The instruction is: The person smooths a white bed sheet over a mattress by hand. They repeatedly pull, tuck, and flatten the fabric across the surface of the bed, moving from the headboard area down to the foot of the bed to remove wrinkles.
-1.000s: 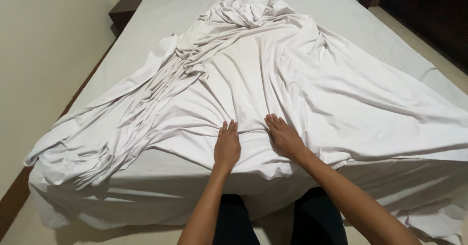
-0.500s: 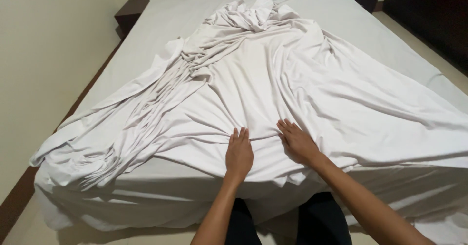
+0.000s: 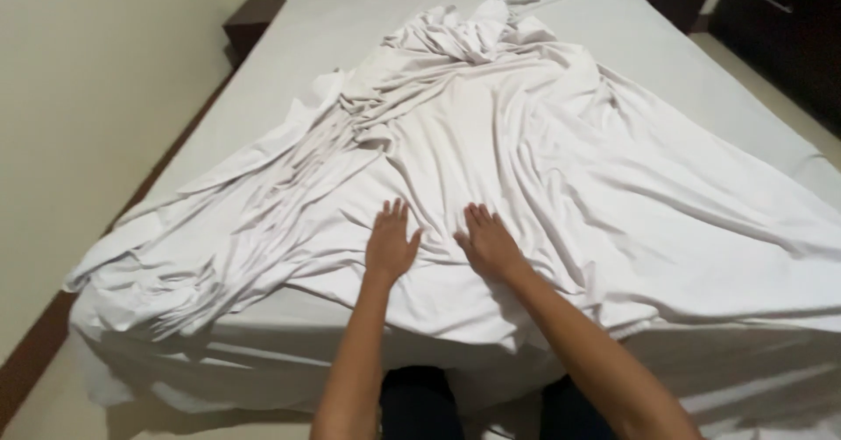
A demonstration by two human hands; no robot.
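Pressing flat with spread fingers, the left hand (image 3: pixel 388 246) and right hand (image 3: pixel 488 244) rest on the crumpled white cotton sheet (image 3: pixel 526 160) at centre frame, which may bunch or slide off the bed's lower edge.

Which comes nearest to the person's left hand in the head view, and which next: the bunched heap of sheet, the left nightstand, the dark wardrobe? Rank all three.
1. The bunched heap of sheet, up the middle of the bed beyond the left hand.
2. The left nightstand, at the bed's far left corner.
3. The dark wardrobe, far right, across the bed.
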